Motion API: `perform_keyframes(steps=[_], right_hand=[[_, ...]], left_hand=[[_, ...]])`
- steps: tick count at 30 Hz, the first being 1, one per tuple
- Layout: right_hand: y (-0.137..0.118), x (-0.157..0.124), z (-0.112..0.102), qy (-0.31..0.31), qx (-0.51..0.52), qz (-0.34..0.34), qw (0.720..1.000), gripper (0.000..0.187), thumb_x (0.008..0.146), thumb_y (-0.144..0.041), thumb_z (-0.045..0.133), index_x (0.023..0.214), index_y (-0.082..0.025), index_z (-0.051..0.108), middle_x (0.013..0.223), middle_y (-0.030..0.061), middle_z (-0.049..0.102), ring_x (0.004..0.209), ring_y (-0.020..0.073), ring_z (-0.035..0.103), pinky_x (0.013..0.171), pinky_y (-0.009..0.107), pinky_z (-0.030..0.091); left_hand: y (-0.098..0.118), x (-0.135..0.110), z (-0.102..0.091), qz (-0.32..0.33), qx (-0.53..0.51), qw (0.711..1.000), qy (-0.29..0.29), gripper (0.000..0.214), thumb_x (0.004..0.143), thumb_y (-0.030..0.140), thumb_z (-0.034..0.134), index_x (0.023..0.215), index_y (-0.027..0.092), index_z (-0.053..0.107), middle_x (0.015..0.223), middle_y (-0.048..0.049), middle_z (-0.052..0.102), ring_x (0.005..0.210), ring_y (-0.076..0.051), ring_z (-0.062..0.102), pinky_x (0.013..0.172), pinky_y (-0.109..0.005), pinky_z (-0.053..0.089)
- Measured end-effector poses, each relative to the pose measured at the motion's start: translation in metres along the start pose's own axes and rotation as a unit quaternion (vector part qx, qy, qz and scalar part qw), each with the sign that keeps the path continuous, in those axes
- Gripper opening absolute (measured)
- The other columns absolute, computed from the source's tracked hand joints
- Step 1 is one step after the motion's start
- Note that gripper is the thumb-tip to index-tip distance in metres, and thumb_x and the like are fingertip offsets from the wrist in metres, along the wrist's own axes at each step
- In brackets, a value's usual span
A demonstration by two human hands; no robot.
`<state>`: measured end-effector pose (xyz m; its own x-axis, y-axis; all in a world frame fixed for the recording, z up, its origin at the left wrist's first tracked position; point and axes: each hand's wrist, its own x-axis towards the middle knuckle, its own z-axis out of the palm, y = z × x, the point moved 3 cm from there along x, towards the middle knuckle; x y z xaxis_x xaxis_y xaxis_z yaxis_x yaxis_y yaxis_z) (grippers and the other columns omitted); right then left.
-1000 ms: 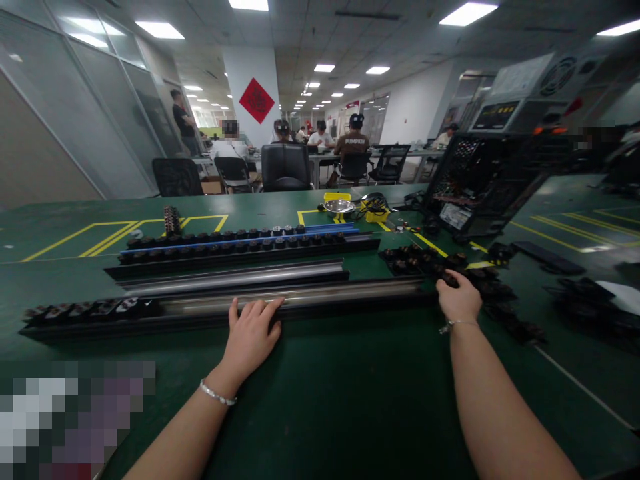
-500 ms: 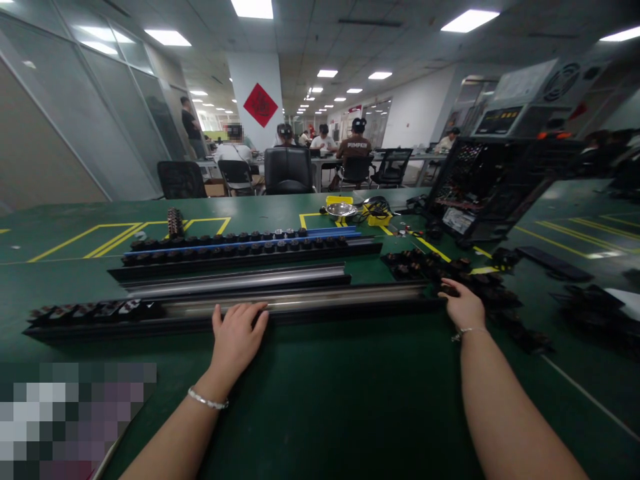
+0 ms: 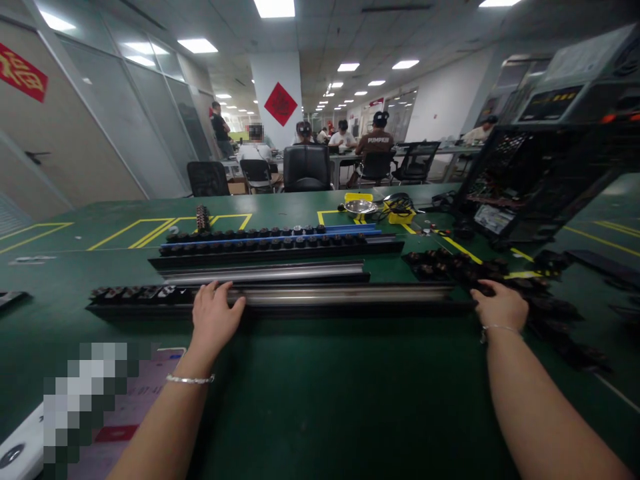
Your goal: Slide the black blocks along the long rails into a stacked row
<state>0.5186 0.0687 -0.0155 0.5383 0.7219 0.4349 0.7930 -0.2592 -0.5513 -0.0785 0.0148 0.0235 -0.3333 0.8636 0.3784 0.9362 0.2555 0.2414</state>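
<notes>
A long black rail (image 3: 320,311) with a shiny metal channel (image 3: 340,294) lies across the green table in front of me. Several small black parts (image 3: 140,293) sit in a row in its left end. My left hand (image 3: 216,313) rests on the rail beside the last of these parts, fingers spread and thumb apart. At the rail's right end, my right hand (image 3: 501,308) is curled, with a small black part (image 3: 485,289) between thumb and fingers; its exact kind is unclear. Beyond that hand lies a pile of similar loose black parts (image 3: 450,264).
Behind the rail lie a shorter metal rail (image 3: 270,273) and long rails filled with black parts (image 3: 275,241). A metal bowl (image 3: 360,207) and an open computer case (image 3: 520,180) stand farther back. A purple sheet (image 3: 143,387) lies at lower left. People sit at distant desks.
My view has turned left, so the table's things sit farther right in the picture. My left hand has slid left along the rail to the row of parts. My right hand stays near the rail's right end.
</notes>
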Motion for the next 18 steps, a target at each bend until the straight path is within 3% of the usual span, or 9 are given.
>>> perform_keyframes(steps=[3, 7, 9, 11, 13, 15, 18], right_hand=[[-0.008, -0.007, -0.015, 0.068, -0.005, 0.035, 0.997, 0.035, 0.076, -0.038, 0.051, 0.100, -0.022, 0.070, 0.093, 0.0122, 0.068, 0.089, 0.0315, 0.058, 0.080, 0.043, 0.043], [-0.038, -0.017, -0.026, 0.124, -0.013, -0.009, 0.992, 0.037, 0.081, -0.026, 0.041, 0.099, -0.010, 0.070, 0.100, 0.0185, 0.067, 0.100, 0.0299, 0.058, 0.090, 0.040, 0.040], [-0.060, -0.025, -0.022, 0.113, -0.004, -0.061, 0.992, 0.034, 0.081, -0.022, 0.041, 0.096, -0.013, 0.070, 0.104, 0.0137, 0.067, 0.104, 0.0243, 0.057, 0.095, 0.035, 0.037], [-0.087, -0.037, -0.014, 0.092, 0.011, -0.167, 0.982, 0.033, 0.082, -0.023, 0.041, 0.096, -0.014, 0.069, 0.107, 0.0125, 0.067, 0.106, 0.0232, 0.056, 0.097, 0.036, 0.037], [-0.110, -0.050, -0.005, 0.065, 0.010, -0.232, 0.971, 0.035, 0.084, -0.027, 0.039, 0.097, -0.015, 0.069, 0.109, 0.0107, 0.066, 0.107, 0.0225, 0.055, 0.097, 0.036, 0.037], [-0.126, -0.061, 0.004, 0.010, -0.021, -0.259, 0.966, 0.035, 0.085, -0.030, 0.039, 0.094, -0.018, 0.071, 0.113, 0.0087, 0.066, 0.110, 0.0233, 0.053, 0.094, 0.036, 0.038], [-0.136, -0.068, 0.009, -0.064, -0.069, -0.239, 0.966, 0.036, 0.086, -0.030, 0.038, 0.090, -0.022, 0.073, 0.109, 0.0049, 0.068, 0.104, 0.0228, 0.056, 0.086, 0.036, 0.041]], left_hand=[[-0.021, 0.011, -0.010, -0.063, 0.018, 0.998, -0.022, 0.065, 0.082, 0.048, 0.043, 0.136, 0.013, 0.043, 0.150, -0.0184, 0.029, 0.140, -0.036, 0.020, 0.110, -0.052, 0.024], [-0.052, 0.030, -0.025, -0.142, 0.039, 0.988, -0.050, 0.078, 0.084, 0.055, 0.039, 0.145, 0.009, 0.024, 0.154, -0.0241, 0.011, 0.141, -0.041, 0.009, 0.109, -0.061, 0.015], [-0.062, 0.037, -0.028, -0.142, 0.047, 0.987, -0.061, 0.077, 0.087, 0.055, 0.033, 0.145, 0.007, 0.019, 0.154, -0.0257, 0.007, 0.141, -0.042, 0.007, 0.108, -0.064, 0.012], [-0.068, 0.040, -0.027, -0.134, 0.057, 0.986, -0.077, 0.077, 0.088, 0.055, 0.032, 0.145, 0.006, 0.019, 0.154, -0.0257, 0.010, 0.140, -0.042, 0.009, 0.107, -0.065, 0.011], [-0.070, 0.040, -0.022, -0.117, 0.065, 0.986, -0.102, 0.073, 0.088, 0.053, 0.034, 0.143, 0.005, 0.025, 0.153, -0.0253, 0.015, 0.140, -0.042, 0.013, 0.107, -0.064, 0.012], [-0.070, 0.038, -0.018, -0.097, 0.080, 0.987, -0.103, 0.068, 0.088, 0.053, 0.032, 0.137, 0.006, 0.037, 0.152, -0.0243, 0.018, 0.139, -0.043, 0.015, 0.106, -0.065, 0.014], [-0.070, 0.037, -0.013, -0.097, 0.101, 0.987, -0.083, 0.063, 0.086, 0.053, 0.034, 0.130, 0.011, 0.049, 0.149, -0.0246, 0.026, 0.137, -0.043, 0.022, 0.104, -0.066, 0.019]])
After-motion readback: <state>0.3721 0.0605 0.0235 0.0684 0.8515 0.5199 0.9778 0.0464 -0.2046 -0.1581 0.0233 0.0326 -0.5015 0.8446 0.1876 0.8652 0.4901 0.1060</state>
